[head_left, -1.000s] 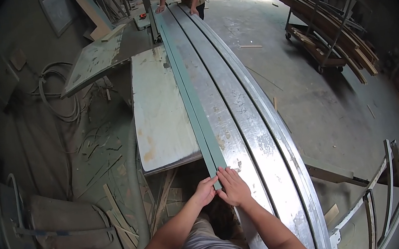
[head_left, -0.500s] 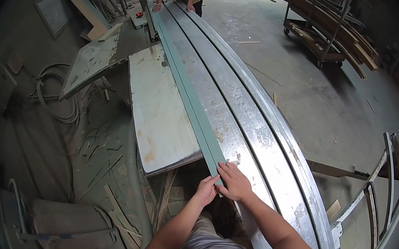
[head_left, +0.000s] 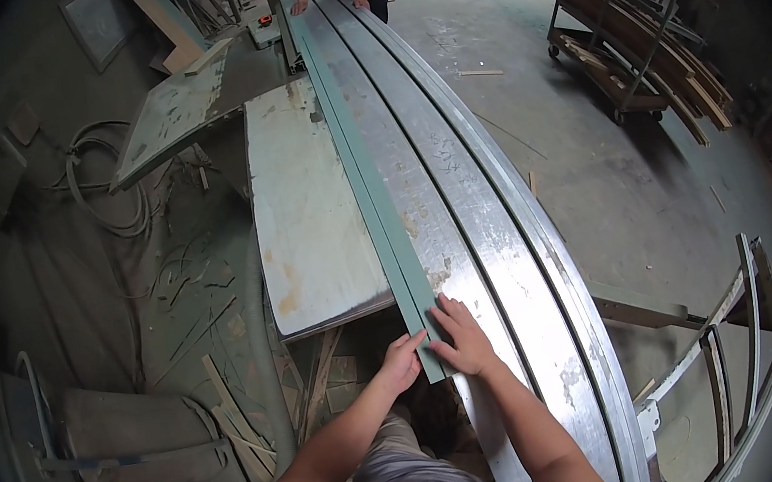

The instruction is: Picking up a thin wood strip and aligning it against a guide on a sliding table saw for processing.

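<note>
A long, narrow green board (head_left: 359, 166) lies lengthwise on the metal sliding table (head_left: 527, 271), with a thin dark line along its length. At its near end my left hand (head_left: 402, 361) is closed on the left edge, thumb on top and the lower fingers partly hidden. My right hand (head_left: 464, 338) is open beside the right edge, with its thumb on the board and its fingers stretched apart over the metal. Another person's hand (head_left: 299, 6) rests by the board's far end. That person's other hand (head_left: 361, 0) is on the table's far right edge.
A worn pale side table (head_left: 309, 212) adjoins the board on the left. Wood offcuts (head_left: 235, 427) and a coiled hose (head_left: 93, 197) lie farther left. On the right stand a wheeled rack (head_left: 610, 55) of long boards and a metal frame (head_left: 742, 350).
My right hand has shifted slightly right and its fingers have spread, uncovering more of the board's near end. My left hand keeps its hold on the left edge.
</note>
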